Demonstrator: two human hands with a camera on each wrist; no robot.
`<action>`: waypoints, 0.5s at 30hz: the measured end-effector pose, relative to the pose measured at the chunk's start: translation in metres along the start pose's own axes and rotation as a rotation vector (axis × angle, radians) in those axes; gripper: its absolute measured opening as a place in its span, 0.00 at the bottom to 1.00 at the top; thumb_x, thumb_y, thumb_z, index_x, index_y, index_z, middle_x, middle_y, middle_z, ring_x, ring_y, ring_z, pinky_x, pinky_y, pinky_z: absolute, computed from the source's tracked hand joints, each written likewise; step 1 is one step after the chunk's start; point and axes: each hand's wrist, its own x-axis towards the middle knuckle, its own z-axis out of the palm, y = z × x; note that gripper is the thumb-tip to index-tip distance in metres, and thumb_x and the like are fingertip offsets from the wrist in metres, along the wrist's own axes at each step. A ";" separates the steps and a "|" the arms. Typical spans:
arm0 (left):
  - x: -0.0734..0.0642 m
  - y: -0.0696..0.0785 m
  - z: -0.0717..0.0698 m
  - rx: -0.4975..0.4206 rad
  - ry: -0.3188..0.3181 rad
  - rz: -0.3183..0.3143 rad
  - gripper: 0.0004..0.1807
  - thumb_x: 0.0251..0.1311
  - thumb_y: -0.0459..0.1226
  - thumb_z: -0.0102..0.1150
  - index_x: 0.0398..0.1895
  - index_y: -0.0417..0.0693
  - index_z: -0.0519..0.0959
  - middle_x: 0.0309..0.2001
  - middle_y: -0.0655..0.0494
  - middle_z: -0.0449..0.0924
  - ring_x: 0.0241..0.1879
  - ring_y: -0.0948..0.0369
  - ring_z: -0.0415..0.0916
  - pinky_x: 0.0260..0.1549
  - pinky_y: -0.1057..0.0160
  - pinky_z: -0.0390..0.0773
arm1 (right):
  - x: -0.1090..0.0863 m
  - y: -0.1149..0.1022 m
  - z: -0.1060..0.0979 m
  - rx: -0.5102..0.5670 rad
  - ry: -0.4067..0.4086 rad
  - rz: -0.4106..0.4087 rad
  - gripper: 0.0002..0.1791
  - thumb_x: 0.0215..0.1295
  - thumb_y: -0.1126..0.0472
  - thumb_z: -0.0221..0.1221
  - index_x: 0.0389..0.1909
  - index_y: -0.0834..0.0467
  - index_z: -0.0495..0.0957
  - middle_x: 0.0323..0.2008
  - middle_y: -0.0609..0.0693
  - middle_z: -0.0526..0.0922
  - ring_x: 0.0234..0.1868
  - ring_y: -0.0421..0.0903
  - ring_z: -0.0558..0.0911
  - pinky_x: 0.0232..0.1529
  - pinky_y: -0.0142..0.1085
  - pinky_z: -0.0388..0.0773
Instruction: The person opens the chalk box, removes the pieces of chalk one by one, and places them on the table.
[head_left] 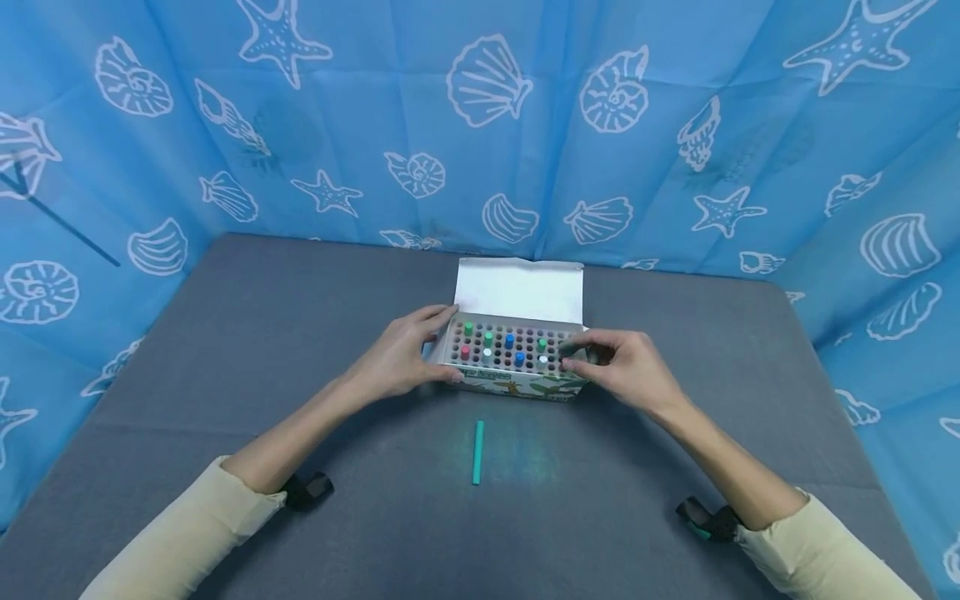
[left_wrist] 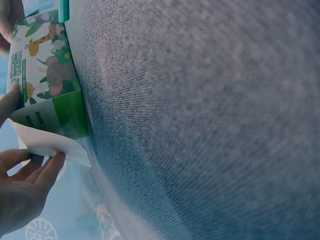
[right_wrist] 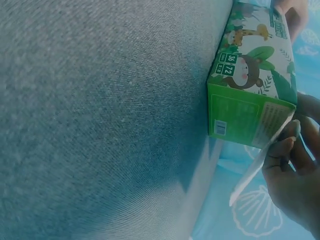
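Observation:
An open cardboard box (head_left: 517, 385) with cartoon animals stands on the table, its white lid (head_left: 519, 287) folded back. Rows of round holes fill its top, and several green, red, blue and white stick ends (head_left: 509, 341) poke up from them. My left hand (head_left: 401, 354) grips the left end, thumb on the printed front, other fingers against a white side flap (left_wrist: 50, 142). At the right end my right hand (head_left: 626, 367) bends its thumb and forefinger together over the last holes; I cannot tell what is between them. Its other fingers lie by the right flap (right_wrist: 250, 177).
A slim teal stick (head_left: 477, 452) lies on the grey tabletop (head_left: 360, 517) in front of the box. Behind the table hangs a blue curtain (head_left: 540, 192) with seashells on it. Black wrist cameras (head_left: 307, 492) are strapped near both sleeves.

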 end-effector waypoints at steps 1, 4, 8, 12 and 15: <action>0.000 0.000 0.000 0.000 0.000 -0.001 0.54 0.49 0.47 0.78 0.77 0.45 0.58 0.72 0.41 0.61 0.64 0.45 0.69 0.58 0.48 0.78 | 0.000 0.000 0.000 -0.012 -0.016 0.002 0.12 0.62 0.61 0.68 0.46 0.57 0.86 0.24 0.47 0.79 0.19 0.42 0.67 0.19 0.33 0.64; 0.000 0.000 0.000 0.002 -0.004 -0.001 0.54 0.49 0.48 0.77 0.77 0.45 0.58 0.72 0.41 0.61 0.65 0.44 0.68 0.60 0.47 0.76 | 0.002 0.000 -0.001 -0.032 -0.059 0.015 0.13 0.62 0.61 0.69 0.47 0.58 0.86 0.26 0.48 0.79 0.19 0.41 0.67 0.18 0.33 0.64; 0.000 0.001 -0.001 0.006 -0.002 -0.002 0.54 0.49 0.48 0.77 0.77 0.45 0.58 0.72 0.41 0.61 0.63 0.45 0.70 0.57 0.49 0.79 | 0.006 -0.002 -0.001 -0.050 -0.094 0.025 0.13 0.61 0.61 0.69 0.47 0.58 0.86 0.30 0.49 0.83 0.19 0.41 0.69 0.18 0.32 0.67; 0.000 0.001 -0.002 0.007 -0.001 0.003 0.54 0.49 0.48 0.77 0.77 0.45 0.58 0.73 0.41 0.61 0.61 0.46 0.72 0.55 0.50 0.80 | 0.009 -0.003 -0.001 -0.088 -0.105 0.003 0.12 0.61 0.62 0.69 0.46 0.58 0.87 0.33 0.50 0.86 0.19 0.41 0.70 0.18 0.32 0.67; -0.001 0.001 -0.001 0.007 -0.005 0.005 0.54 0.50 0.48 0.77 0.77 0.45 0.58 0.73 0.41 0.60 0.61 0.46 0.73 0.54 0.51 0.81 | 0.008 -0.004 0.000 -0.098 -0.103 -0.005 0.11 0.62 0.62 0.68 0.45 0.57 0.88 0.34 0.50 0.87 0.17 0.40 0.69 0.17 0.32 0.66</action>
